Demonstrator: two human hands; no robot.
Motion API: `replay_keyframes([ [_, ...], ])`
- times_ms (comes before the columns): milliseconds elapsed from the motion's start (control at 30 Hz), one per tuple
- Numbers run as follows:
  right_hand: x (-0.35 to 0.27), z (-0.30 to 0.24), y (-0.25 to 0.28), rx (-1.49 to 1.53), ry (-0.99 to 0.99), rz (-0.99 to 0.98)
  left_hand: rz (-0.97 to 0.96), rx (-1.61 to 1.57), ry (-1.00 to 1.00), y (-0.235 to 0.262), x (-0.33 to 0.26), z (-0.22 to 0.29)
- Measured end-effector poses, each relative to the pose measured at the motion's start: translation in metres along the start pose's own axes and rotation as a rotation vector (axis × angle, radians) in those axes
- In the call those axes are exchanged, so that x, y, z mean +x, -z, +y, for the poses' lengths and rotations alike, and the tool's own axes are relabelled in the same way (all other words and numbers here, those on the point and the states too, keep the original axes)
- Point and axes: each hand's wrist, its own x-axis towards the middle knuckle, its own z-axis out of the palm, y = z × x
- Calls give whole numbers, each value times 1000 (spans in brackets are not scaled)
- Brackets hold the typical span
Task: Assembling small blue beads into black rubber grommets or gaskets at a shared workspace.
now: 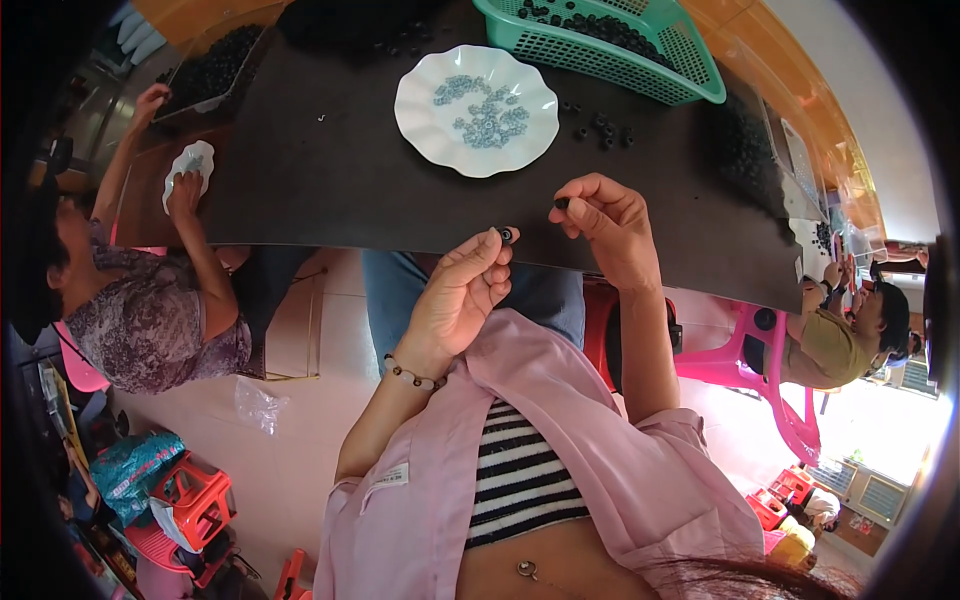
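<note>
left hand (pixel 462 295) pinches a small black ring (pixel 506 235) at fingertips | right hand (pixel 607 222) pinches another black piece (pixel 561 203) | white plate (pixel 420 120) at 12 o'clock holds pale rings | green basket (pixel 690 75) at 1 o'clock holds black rings

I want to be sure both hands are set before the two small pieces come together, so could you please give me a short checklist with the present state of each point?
1. Left hand pinches a small dark ring at its fingertips: ok.
2. Right hand pinches a small black piece: ok.
3. The two pieces are apart, not touching: ok.
4. Ring's hole faces the black piece: cannot tell, too small.
5. White plate with pale blue rings lies on the black mat ahead of both hands: ok.
6. Green basket of black parts stands beyond the plate: ok.
</note>
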Motion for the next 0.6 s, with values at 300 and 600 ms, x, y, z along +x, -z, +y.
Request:
replay_keyframes([
  [300,-3,-2,-19,-101,23,-37,-28,48,-41,2,-3,1],
  [600,1,-6,-26,-383,185,-126,-29,-22,-19,1,0,5],
])
